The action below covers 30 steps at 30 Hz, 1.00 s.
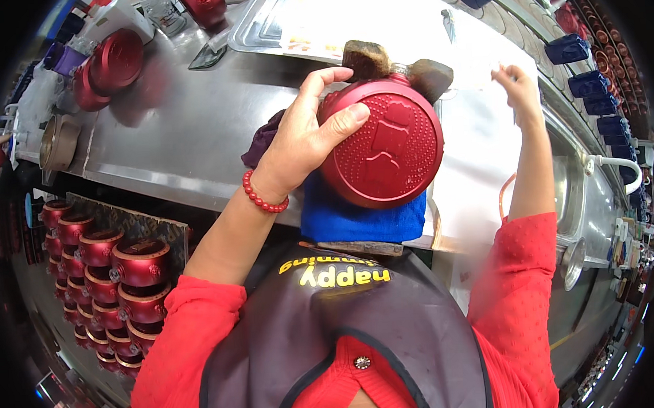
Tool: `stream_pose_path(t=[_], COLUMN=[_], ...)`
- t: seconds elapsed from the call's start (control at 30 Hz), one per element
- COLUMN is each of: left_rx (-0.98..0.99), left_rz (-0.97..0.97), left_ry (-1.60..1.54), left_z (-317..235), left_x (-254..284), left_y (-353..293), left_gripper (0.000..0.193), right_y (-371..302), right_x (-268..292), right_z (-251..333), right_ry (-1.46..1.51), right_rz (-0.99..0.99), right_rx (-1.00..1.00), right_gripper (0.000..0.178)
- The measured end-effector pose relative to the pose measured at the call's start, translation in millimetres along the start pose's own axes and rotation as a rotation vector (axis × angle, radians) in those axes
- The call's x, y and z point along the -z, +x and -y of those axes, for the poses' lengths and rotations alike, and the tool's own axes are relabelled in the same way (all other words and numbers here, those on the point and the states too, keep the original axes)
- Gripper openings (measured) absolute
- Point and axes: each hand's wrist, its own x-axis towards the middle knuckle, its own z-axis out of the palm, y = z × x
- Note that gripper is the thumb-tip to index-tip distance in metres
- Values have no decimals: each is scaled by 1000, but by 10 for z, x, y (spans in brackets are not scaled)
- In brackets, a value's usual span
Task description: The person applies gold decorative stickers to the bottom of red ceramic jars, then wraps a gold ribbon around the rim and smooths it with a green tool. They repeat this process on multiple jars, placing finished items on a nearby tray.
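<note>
Upside-down yellow lettering (344,277) marks the dark apron (274,337). The left hand (302,136) holds the red pot (394,150) (embossed face up) over blue cloth (364,223); whether the right hand (517,90) grips anything, I cannot tell.

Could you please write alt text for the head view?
A person's left hand grips a round red vessel, embossed on its face, over a blue cloth; the right hand is away from it. Stacked red pots stand lower left.

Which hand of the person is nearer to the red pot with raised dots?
Left. The left hand touches the pot at its left side; the right hand is apart from it, off to the right.
</note>
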Motion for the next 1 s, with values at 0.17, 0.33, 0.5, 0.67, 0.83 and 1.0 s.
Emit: stream_pose_path(t=[0.17,0.33,0.5,0.67,0.83,1.0], left_rx=[-144,-109,-119,-208,-519,-477], left_rz=[-72,-66,-60,-138,-304,-329], left_ry=[235,27,2,229,869,1001], left_z=[68,89,181,166,168,177], left_x=[-51,-62,-99,-114,-317,-377], left_y=[-139,-169,-156,-213,-372,-409], left_gripper=[66,64,64,71,100,108], right_y=[-292,-937,-1763,-1972,-1891,-1827], right_x=[-166,197,620,185,-461,-559], right_z=[-509,208,1305,1740,1598,1554], right_ry=[-751,-439,15,83,30,68], right_rz=[-278,-304,90,212,61,39], right_rx=[143,672,749,805,861,858], right_gripper=[27,18,15,15,17,19])
